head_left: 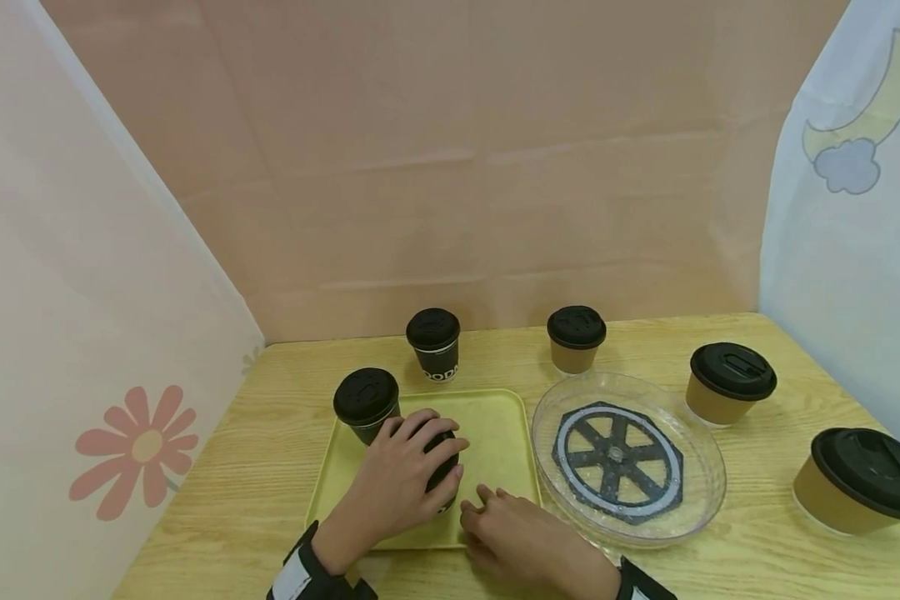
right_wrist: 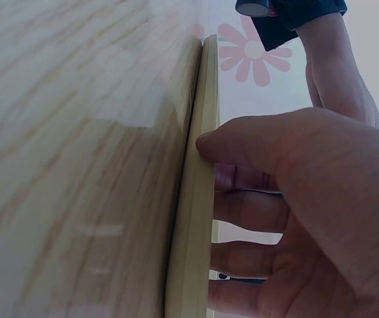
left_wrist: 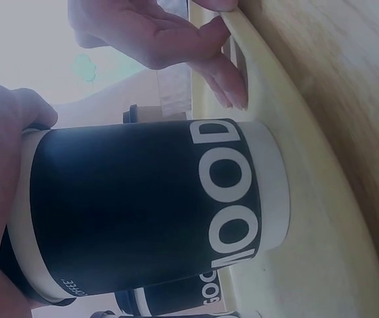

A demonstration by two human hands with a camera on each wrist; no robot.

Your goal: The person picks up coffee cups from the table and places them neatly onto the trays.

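My left hand (head_left: 399, 483) grips a black paper coffee cup (left_wrist: 136, 205) from above, fingers spread round its black lid. The cup stands upright over the yellow tray (head_left: 495, 429), its base close to the tray floor, white letters near the bottom. At the tray's front edge is my right hand (head_left: 521, 540). In the right wrist view its thumb presses the outer side of the rim (right_wrist: 191, 245) and its fingers reach over to the inner side. A second black cup (head_left: 367, 404) with a black lid stands at the tray's back left corner.
Behind the tray stands another black cup (head_left: 435, 346). Brown cups with black lids, one at the back (head_left: 574, 337) and others to the right (head_left: 727, 383), surround a round clear dish (head_left: 708, 500) with a dark wheel-shaped insert (head_left: 617, 455). Cloth walls enclose the wooden table (head_left: 232, 467).
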